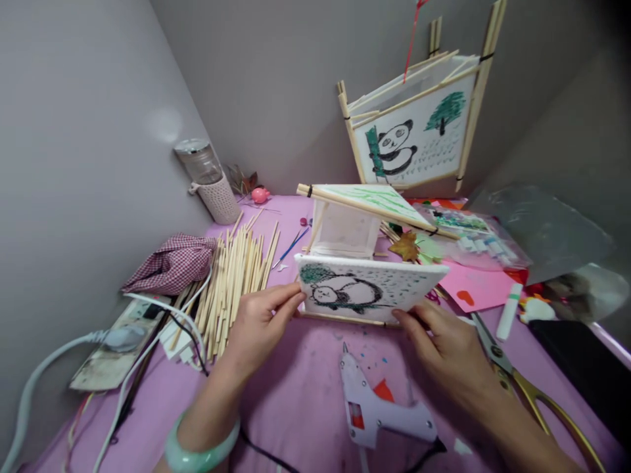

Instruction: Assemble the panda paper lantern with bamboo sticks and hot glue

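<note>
A white paper panel with a panda drawing (367,287) stands against the near side of a small lantern frame of wooden sticks (362,217) on the pink table. My left hand (259,322) pinches the panel's left edge between thumb and fingers. My right hand (441,341) presses on the panel's lower right corner with its fingertips. A green bangle (197,453) sits on my left wrist. A white glue gun (374,410) lies on the table between my forearms, nozzle towards the panel.
A pile of wooden sticks (236,276) lies left of the frame, beside a checked cloth (172,263) and cables (148,341). A finished panda lantern (419,128) hangs at the back. Gold-handled scissors (517,381), a glue stick (510,310) and pink paper (478,286) lie right.
</note>
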Demonstrator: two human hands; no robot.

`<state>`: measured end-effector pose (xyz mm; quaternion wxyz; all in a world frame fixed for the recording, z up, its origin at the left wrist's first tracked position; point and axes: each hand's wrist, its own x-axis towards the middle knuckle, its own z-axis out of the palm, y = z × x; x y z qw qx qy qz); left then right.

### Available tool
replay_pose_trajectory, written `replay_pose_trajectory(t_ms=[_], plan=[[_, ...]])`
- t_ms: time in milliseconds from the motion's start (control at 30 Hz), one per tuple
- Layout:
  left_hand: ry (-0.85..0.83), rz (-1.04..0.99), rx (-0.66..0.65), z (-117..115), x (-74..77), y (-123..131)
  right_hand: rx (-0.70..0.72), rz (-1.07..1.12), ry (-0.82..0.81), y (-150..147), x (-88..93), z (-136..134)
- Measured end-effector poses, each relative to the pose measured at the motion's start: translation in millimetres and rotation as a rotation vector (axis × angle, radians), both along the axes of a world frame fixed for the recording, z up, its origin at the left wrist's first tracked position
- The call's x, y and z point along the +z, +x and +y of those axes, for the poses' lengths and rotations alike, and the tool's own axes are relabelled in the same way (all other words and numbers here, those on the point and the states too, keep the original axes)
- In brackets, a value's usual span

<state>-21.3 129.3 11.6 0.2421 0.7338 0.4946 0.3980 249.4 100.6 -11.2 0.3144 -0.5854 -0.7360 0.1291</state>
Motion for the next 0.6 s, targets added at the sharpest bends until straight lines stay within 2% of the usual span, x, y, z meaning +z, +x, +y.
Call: replay_pose_trajectory(t_ms=[133,400,600], plan=[[0.030,0.022,0.032,2.7,-2.0,2.5,-0.012,-0.026,0.008,-1.5,-7.0,0.7],[-0.015,0.023,0.071,5.0,-8.2,1.8,0.015,-0.033,0.043,-1.6,-21.0,4.5],[-0.058,0.031,0.064,6.5,-12.0,1.7,0.018,-0.052,0.055,-1.3,-23.5,6.2]])
